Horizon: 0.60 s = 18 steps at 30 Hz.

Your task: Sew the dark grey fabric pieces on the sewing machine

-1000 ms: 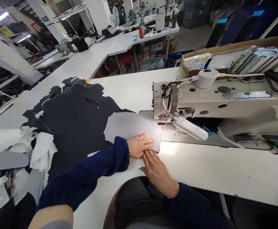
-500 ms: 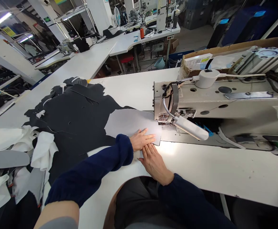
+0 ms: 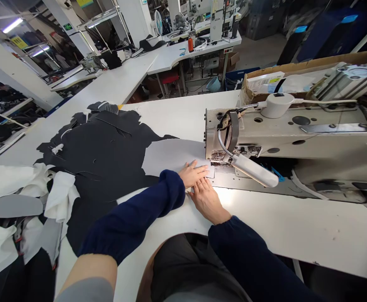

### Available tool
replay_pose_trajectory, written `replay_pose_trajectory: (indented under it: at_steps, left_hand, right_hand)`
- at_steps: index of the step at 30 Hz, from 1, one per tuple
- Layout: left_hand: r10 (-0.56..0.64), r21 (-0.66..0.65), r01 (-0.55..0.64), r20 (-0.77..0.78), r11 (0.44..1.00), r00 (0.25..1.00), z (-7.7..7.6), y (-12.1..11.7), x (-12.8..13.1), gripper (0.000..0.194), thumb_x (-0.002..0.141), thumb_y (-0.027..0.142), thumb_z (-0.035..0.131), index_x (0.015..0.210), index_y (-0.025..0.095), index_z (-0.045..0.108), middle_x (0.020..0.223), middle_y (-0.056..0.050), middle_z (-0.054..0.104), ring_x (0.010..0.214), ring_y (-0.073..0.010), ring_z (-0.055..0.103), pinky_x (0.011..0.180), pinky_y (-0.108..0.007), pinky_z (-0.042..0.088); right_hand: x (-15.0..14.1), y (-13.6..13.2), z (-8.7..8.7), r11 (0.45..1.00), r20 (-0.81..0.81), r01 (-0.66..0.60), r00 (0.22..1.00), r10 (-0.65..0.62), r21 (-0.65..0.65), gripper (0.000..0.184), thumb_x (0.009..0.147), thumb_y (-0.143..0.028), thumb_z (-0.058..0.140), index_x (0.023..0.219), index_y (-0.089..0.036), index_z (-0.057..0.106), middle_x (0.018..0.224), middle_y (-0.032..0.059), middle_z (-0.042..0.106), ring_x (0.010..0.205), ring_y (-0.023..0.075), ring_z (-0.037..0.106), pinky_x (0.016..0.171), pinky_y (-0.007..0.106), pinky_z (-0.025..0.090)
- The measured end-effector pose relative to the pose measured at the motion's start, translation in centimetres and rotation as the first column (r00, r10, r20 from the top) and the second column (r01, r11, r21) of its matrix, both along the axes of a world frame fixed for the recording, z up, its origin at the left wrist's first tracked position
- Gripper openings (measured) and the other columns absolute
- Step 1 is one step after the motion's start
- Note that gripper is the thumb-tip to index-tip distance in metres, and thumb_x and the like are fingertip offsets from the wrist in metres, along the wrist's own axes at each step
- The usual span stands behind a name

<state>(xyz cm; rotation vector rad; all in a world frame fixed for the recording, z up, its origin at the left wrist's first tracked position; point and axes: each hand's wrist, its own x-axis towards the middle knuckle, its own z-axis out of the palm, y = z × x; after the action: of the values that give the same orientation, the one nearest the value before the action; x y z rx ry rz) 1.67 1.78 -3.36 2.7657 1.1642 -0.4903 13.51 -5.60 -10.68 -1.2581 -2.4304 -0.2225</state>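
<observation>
A light grey fabric piece (image 3: pixel 167 157) lies flat on the white table, its right end at the needle area of the sewing machine (image 3: pixel 284 138). My left hand (image 3: pixel 193 173) rests flat on this piece with the fingers stretched toward the presser foot. Just below it, my right hand (image 3: pixel 207 199) lies with its fingertips at the fabric's near edge, close to the left fingers. A white clip-on lamp (image 3: pixel 255 170) lights the needle area, whose finer parts are too small to tell. Part of the piece's left side overlaps a pile of black fabric (image 3: pixel 108 153).
White and grey cut pieces (image 3: pixel 60 197) lie at the left edge. Behind the machine stands a cardboard box (image 3: pixel 315 63) holding packets and metal parts. Another worktable (image 3: pixel 161 63) with a sewing machine and an orange thread cone (image 3: pixel 190 44) is farther back.
Both hands and the grey fabric have shifted forward, away from my body, closer to the needle area. The near right corner of the fabric has moved up toward the presser foot.
</observation>
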Motion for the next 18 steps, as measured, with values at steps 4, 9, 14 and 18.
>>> replay_pose_trajectory:
  at_steps: [4, 9, 14, 18]
  left_hand:
    - [0.043, 0.004, -0.043, -0.022, 0.999, 0.999, 0.1, 0.9, 0.6, 0.050, 0.093, 0.022, 0.033, 0.142, 0.029, 0.032, 0.154, 0.005, 0.020, 0.134, -0.0348, 0.022, 0.101, -0.055, 0.035]
    - [0.125, -0.026, -0.125, 0.016, 0.992, 0.992, 0.4, 1.9, 1.4, 0.051, 0.092, 0.023, 0.035, 0.142, 0.028, 0.033, 0.152, 0.002, 0.025, 0.134, -0.0374, 0.021, 0.101, -0.060, 0.034]
    - [0.254, -0.085, -0.249, 0.053, 0.965, 0.966, 0.4, 2.9, 2.1, 0.049, 0.093, 0.023, 0.033, 0.141, 0.029, 0.034, 0.150, 0.001, 0.029, 0.136, -0.0398, 0.019, 0.102, -0.062, 0.030]
    - [0.268, -0.088, -0.262, 0.071, 0.961, 0.961, -0.1, 3.5, 2.1, 0.052, 0.091, 0.023, 0.037, 0.142, 0.029, 0.034, 0.151, -0.001, 0.027, 0.136, -0.0414, 0.018, 0.102, -0.064, 0.029]
  right_hand:
    - [0.2, 1.3, 0.3, 0.999, -0.004, 0.015, 1.000, -0.015, -0.043, 0.044, 0.093, -0.028, 0.043, 0.120, 0.003, 0.055, 0.127, 0.0263, 0.051, 0.125, 0.0343, 0.042, 0.105, 0.047, 0.034]
    - [0.3, 2.7, 0.5, 0.997, -0.066, 0.014, 0.998, -0.020, -0.081, 0.040, 0.093, -0.024, 0.039, 0.117, 0.002, 0.057, 0.125, 0.0247, 0.053, 0.124, 0.0327, 0.043, 0.105, 0.046, 0.032]
    - [0.2, 3.6, 0.6, 0.994, -0.091, 0.018, 0.995, -0.028, -0.111, 0.040, 0.093, -0.023, 0.036, 0.118, 0.001, 0.057, 0.124, 0.0240, 0.054, 0.126, 0.0318, 0.040, 0.106, 0.048, 0.029]
    - [1.3, 2.8, 1.0, 0.994, -0.094, 0.013, 0.995, -0.024, -0.112, 0.041, 0.095, -0.023, 0.033, 0.123, -0.001, 0.053, 0.130, 0.0213, 0.051, 0.128, 0.0304, 0.038, 0.107, 0.049, 0.027]
